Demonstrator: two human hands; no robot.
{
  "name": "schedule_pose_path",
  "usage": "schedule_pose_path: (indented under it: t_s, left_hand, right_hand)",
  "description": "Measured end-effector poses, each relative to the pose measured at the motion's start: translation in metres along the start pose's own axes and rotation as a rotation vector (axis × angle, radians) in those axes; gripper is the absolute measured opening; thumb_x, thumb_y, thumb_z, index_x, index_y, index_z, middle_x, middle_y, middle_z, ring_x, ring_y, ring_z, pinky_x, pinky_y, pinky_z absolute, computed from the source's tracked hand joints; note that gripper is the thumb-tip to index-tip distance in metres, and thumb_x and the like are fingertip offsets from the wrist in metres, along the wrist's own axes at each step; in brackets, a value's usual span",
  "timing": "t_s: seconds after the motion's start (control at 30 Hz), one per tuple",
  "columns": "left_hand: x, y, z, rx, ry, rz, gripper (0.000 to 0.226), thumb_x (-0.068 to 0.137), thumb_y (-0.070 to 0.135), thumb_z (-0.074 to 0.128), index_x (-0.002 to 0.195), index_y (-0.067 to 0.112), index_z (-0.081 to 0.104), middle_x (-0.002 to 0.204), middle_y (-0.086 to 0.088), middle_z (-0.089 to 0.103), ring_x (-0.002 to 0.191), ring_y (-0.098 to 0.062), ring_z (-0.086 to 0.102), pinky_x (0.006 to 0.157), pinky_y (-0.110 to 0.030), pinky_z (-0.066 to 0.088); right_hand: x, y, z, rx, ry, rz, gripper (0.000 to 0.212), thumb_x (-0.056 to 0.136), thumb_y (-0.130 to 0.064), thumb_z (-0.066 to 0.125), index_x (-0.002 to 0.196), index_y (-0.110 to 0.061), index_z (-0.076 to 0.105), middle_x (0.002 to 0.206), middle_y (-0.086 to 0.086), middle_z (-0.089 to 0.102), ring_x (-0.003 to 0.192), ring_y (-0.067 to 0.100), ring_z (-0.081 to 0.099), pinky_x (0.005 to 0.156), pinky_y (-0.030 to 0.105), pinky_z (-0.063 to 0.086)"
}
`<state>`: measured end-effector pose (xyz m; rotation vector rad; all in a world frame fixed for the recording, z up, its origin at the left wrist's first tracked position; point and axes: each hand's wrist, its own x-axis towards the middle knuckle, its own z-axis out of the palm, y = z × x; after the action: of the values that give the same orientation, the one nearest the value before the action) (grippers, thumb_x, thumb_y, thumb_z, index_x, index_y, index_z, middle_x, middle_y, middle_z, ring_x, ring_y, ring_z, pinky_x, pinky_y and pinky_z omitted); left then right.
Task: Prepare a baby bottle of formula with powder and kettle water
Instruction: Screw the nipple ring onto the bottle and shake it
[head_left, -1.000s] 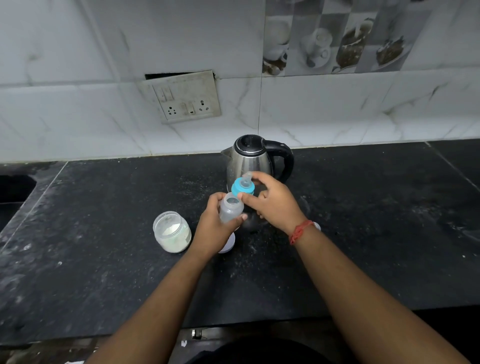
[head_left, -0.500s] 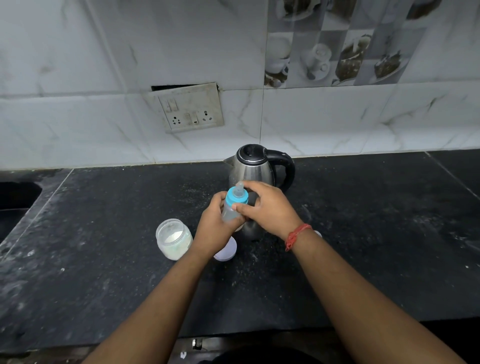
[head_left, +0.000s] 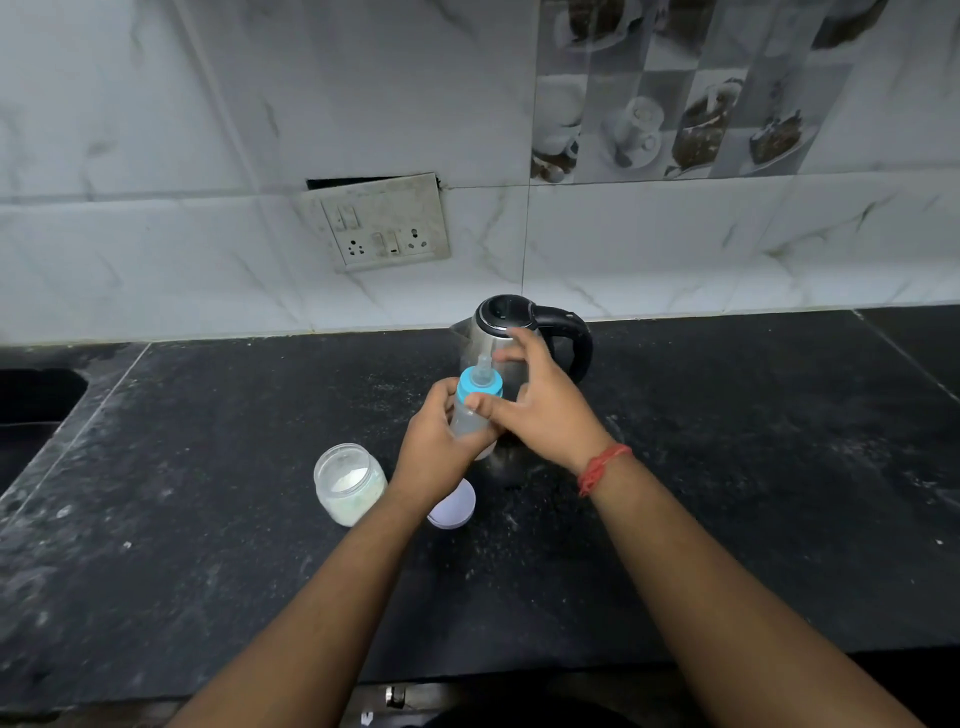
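Observation:
A small clear baby bottle (head_left: 467, 422) is held upright above the black countertop (head_left: 727, 467), just in front of the steel kettle (head_left: 501, 318). My left hand (head_left: 435, 453) is wrapped around the bottle's body. A blue collar with a clear teat (head_left: 480, 385) sits on the bottle's neck. My right hand (head_left: 545, 410) is beside it with fingers spread; its thumb touches the bottle just under the collar and its index finger is near the teat. An open glass jar of white powder (head_left: 350, 483) stands to the left.
A white round lid (head_left: 454, 508) lies on the counter under my left wrist. The kettle's black handle (head_left: 576, 338) points right. A sink opening (head_left: 31, 410) is at the far left. A wall socket plate (head_left: 382, 223) hangs above the counter.
My right hand brought the blue teat collar down onto the bottle's neck, then loosened its fingers from it. The bottle rose slightly. Kettle and jar stayed put.

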<state>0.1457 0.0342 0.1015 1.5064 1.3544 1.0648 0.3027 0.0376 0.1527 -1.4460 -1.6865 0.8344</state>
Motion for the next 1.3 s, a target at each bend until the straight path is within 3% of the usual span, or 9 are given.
schedule_pose_path:
  t_s: [0.13,0.37,0.47,0.57,0.77,0.97,1.07,1.17,1.3]
  left_hand:
    - [0.002,0.001,-0.001,-0.011,-0.023,0.004,0.069,0.066,0.049,0.086,0.124,0.027,0.056,0.118,0.008,0.071,0.109,-0.009,0.068,0.095,-0.034,0.055]
    - [0.000,0.004,0.006,0.023,-0.022,0.014,0.047,0.081,0.017,0.082,0.120,0.027,0.058,0.108,0.011,0.070,0.098,-0.007,0.068,0.091,-0.042,0.058]
    - [0.000,0.004,0.005,-0.013,-0.034,0.009,0.053,0.079,0.026,0.086,0.123,0.027,0.058,0.113,0.011,0.072,0.105,-0.005,0.068,0.095,-0.038,0.057]
    - [0.001,0.002,0.002,-0.008,-0.040,0.014,0.059,0.078,0.031,0.088,0.127,0.026,0.056,0.119,0.010,0.071,0.111,-0.007,0.067,0.097,-0.036,0.056]
    - [-0.001,0.008,0.006,0.024,-0.044,0.040,0.054,0.081,0.017,0.085,0.126,0.026,0.057,0.113,0.014,0.070,0.101,0.004,0.065,0.090,-0.026,0.054]
    - [0.002,0.008,0.003,-0.003,-0.059,0.032,0.063,0.077,0.028,0.089,0.130,0.025,0.055,0.122,0.012,0.070,0.113,-0.003,0.065,0.097,-0.028,0.053]
    - [0.001,0.010,0.007,-0.003,-0.045,0.042,0.059,0.079,0.019,0.087,0.128,0.025,0.055,0.119,0.012,0.070,0.109,0.000,0.066,0.094,-0.023,0.052]
    - [0.000,0.011,0.010,0.018,-0.035,0.055,0.054,0.081,0.013,0.083,0.126,0.025,0.056,0.112,0.016,0.069,0.101,0.007,0.065,0.088,-0.019,0.051]
    - [0.001,0.011,0.007,-0.018,-0.049,0.048,0.059,0.079,0.025,0.088,0.128,0.024,0.056,0.119,0.011,0.070,0.110,-0.002,0.066,0.094,-0.025,0.054]
  right_hand:
    - [0.002,0.003,-0.012,0.075,-0.093,-0.050,0.088,0.084,-0.013,0.076,0.154,-0.033,0.027,0.119,-0.029,0.061,0.050,0.003,0.041,0.061,0.021,0.045]
    - [0.002,-0.004,0.003,-0.067,0.092,-0.019,0.110,0.068,-0.043,0.089,0.155,-0.032,0.022,0.103,-0.016,0.052,0.083,-0.001,0.053,0.078,0.022,0.047]
    - [0.003,0.001,-0.005,0.072,0.033,-0.037,0.103,0.076,-0.032,0.086,0.155,-0.037,0.020,0.126,-0.018,0.057,0.066,0.000,0.049,0.070,0.028,0.050]
    - [0.003,0.008,-0.013,0.198,-0.062,-0.040,0.091,0.085,-0.009,0.075,0.154,-0.039,0.024,0.121,-0.018,0.063,0.059,0.018,0.047,0.064,0.045,0.054]
    - [0.004,0.005,0.000,0.015,0.040,-0.052,0.095,0.069,-0.047,0.085,0.147,-0.038,0.032,0.105,-0.013,0.053,0.076,0.005,0.055,0.076,0.033,0.055]
    - [-0.001,0.009,-0.024,0.221,-0.103,-0.067,0.077,0.085,0.000,0.072,0.148,-0.032,0.041,0.119,-0.018,0.063,0.053,0.007,0.044,0.059,0.027,0.050]
    - [-0.001,0.008,-0.014,0.158,0.001,-0.075,0.074,0.079,-0.014,0.082,0.141,-0.034,0.046,0.114,-0.013,0.057,0.061,0.005,0.048,0.065,0.027,0.051]
    - [-0.002,0.002,-0.005,0.015,0.099,-0.112,0.078,0.073,-0.032,0.088,0.140,-0.032,0.048,0.108,-0.015,0.048,0.090,0.002,0.054,0.083,0.016,0.048]
    - [0.001,0.003,-0.019,0.159,0.028,-0.107,0.071,0.083,-0.015,0.079,0.142,-0.032,0.044,0.122,-0.017,0.059,0.056,0.005,0.045,0.062,0.023,0.050]
